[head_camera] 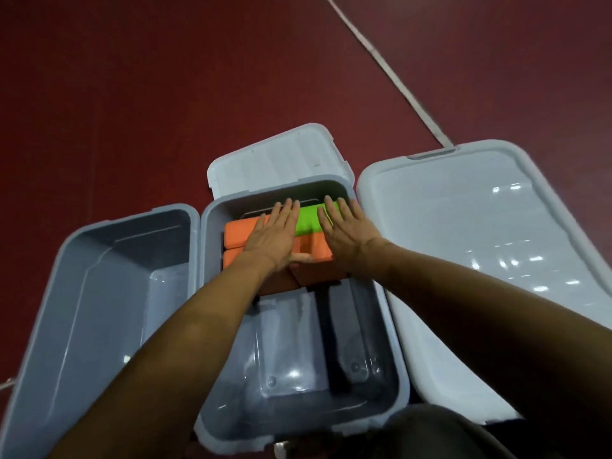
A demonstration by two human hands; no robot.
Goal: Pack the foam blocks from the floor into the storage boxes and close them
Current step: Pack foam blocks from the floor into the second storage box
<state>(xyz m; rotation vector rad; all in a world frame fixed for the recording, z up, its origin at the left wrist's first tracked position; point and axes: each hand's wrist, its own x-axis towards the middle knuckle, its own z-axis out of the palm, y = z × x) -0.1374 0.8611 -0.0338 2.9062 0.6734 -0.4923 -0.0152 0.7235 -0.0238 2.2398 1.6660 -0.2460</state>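
My left hand (271,236) lies flat with straight fingers on the orange foam blocks (238,231). My right hand (347,233), just as flat, rests beside it, partly on the green foam block (308,220). All of them sit under my palms at the far end of the middle storage box (212,293). I can't quite make out how many orange ones are stacked. A second box (99,293) stands open left of my left arm. One lid (496,243) lies right of my right arm, and another lid (281,160) lies beyond my fingertips.

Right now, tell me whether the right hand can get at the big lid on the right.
Probably yes. The right hand rests flat on the foam blocks, gripping nothing, and the big lid lies just beside the middle box, with nothing between them.
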